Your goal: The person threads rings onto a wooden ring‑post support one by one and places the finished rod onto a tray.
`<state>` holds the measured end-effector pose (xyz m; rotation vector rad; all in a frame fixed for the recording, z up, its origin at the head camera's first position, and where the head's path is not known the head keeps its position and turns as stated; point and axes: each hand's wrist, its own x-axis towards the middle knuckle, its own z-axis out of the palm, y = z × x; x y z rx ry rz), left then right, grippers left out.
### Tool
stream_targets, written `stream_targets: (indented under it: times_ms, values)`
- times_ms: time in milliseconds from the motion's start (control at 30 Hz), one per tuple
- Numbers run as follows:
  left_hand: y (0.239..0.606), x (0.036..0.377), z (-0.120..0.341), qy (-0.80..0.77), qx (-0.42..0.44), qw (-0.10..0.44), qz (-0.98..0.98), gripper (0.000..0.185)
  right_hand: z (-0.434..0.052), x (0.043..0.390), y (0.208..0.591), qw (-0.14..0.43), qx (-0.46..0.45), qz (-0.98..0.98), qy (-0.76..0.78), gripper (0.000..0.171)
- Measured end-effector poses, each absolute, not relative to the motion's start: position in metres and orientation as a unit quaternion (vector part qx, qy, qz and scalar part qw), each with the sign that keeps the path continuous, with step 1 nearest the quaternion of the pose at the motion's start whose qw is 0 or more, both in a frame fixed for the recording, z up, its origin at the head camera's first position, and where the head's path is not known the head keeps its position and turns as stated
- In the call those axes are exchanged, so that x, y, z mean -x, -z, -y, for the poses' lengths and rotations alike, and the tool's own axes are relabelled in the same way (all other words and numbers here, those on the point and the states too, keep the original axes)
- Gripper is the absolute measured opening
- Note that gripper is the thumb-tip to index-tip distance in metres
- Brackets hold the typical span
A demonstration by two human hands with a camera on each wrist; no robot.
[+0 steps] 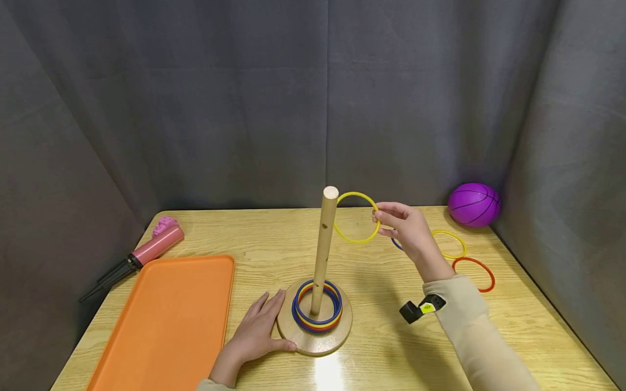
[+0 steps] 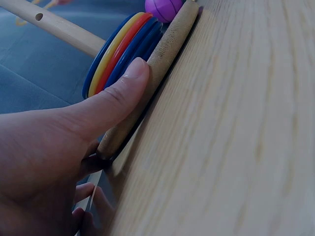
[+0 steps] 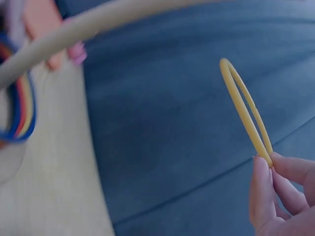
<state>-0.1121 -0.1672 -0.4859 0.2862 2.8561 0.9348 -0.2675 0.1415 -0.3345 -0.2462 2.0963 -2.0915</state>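
A wooden post point(image 1: 322, 244) stands upright on a round wooden base point(image 1: 343, 331). Several blue, yellow and red rings point(image 1: 317, 328) lie stacked around its foot. With fingers straight and thumb spread, my left hand point(image 1: 258, 332) rests against the base's left edge; the left wrist view has the thumb point(image 2: 115, 101) on the rim, below the stack. My right hand point(image 1: 411, 231) pinches a yellow ring point(image 1: 358, 241) between thumb and fingertips. That ring is held up just right of the post's upper part, and the right wrist view shows it nearly edge-on.
On the right lie a yellow ring point(image 1: 463, 245), a red ring point(image 1: 493, 279) and a partly hidden blue ring point(image 1: 397, 244). A purple ball point(image 1: 474, 205) sits at the back right. Left are an orange tray point(image 1: 171, 326), a red-and-black pump point(image 1: 157, 244) and a pink object point(image 1: 165, 225).
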Motion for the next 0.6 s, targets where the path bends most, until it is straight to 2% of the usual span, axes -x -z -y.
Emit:
stream_targets:
  times_ms: [67, 200, 600]
  values:
    - [0.486, 0.112, 0.167, -0.308, -0.095, 0.062, -0.945, 0.117, -0.14, 0.263, 0.325, 0.084, 0.087, -0.661, 0.741, 0.011]
    - [0.486, 0.112, 0.167, -0.309, -0.097, 0.062, -0.944, 0.117, -0.137, 0.254, 0.306, 0.086, 0.095, -0.578, 0.806, 0.019]
    - [0.488, 0.113, 0.168, -0.312, -0.1, 0.063, -0.943, 0.117, -0.13, 0.23, 0.264, 0.111, 0.134, -0.437, 0.882, 0.022]
